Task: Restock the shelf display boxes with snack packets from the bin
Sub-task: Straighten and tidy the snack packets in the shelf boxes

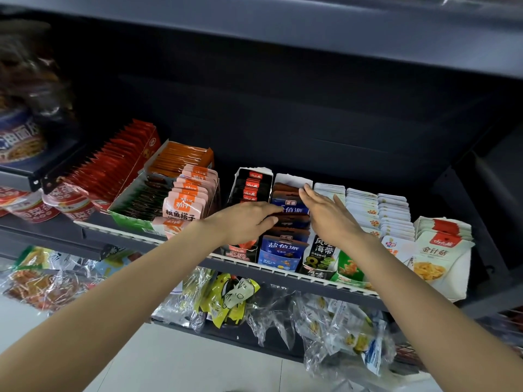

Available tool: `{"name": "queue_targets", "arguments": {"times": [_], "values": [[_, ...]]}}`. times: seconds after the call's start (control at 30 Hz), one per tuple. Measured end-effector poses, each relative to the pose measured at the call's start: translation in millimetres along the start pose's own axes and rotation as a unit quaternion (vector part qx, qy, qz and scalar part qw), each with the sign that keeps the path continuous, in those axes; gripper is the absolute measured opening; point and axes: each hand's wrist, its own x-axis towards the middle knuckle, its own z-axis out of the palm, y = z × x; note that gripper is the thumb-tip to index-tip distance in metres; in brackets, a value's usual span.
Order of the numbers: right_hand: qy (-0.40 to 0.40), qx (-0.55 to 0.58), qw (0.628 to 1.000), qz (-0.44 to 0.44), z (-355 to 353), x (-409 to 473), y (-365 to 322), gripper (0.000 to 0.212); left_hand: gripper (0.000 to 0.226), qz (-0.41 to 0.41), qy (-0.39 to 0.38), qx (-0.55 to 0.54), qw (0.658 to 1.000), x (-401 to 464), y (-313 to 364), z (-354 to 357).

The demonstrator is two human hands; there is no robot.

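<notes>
A blue display box of blue and brown snack packets stands in the middle of the dark shelf. My left hand rests on the left side of that row, fingertips touching the packets' tops. With straight fingers, my right hand presses against the right side of the same row. Neither hand grips a packet that I can see. Left of this row is a box of black packets; to the right are white packets. No bin is in view.
Further left stand boxes of pink, orange and red packets, with instant noodle cups beyond. At the far right is a white packet stack. Clear-wrapped snacks lie on the lower shelf. The upper shelf overhangs.
</notes>
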Motion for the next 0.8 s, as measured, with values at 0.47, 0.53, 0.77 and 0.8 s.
{"name": "queue_targets", "arguments": {"times": [0.47, 0.53, 0.77, 0.8], "values": [[0.093, 0.139, 0.986, 0.005, 1, 28, 12, 0.042, 0.076, 0.006, 0.030, 0.144, 0.989, -1, -1, 15], [0.081, 0.146, 0.986, 0.005, 0, 34, 14, 0.034, 0.077, 0.014, 0.036, 0.146, 0.989, -1, -1, 16], [0.034, 0.115, 0.992, -0.040, 3, 44, 13, 0.018, 0.076, 0.017, 0.043, 0.135, 0.990, -7, -1, 17], [0.023, 0.115, 0.992, -0.050, 1, 44, 12, 0.016, 0.075, 0.023, 0.052, 0.137, 0.989, -8, -2, 19]]}}
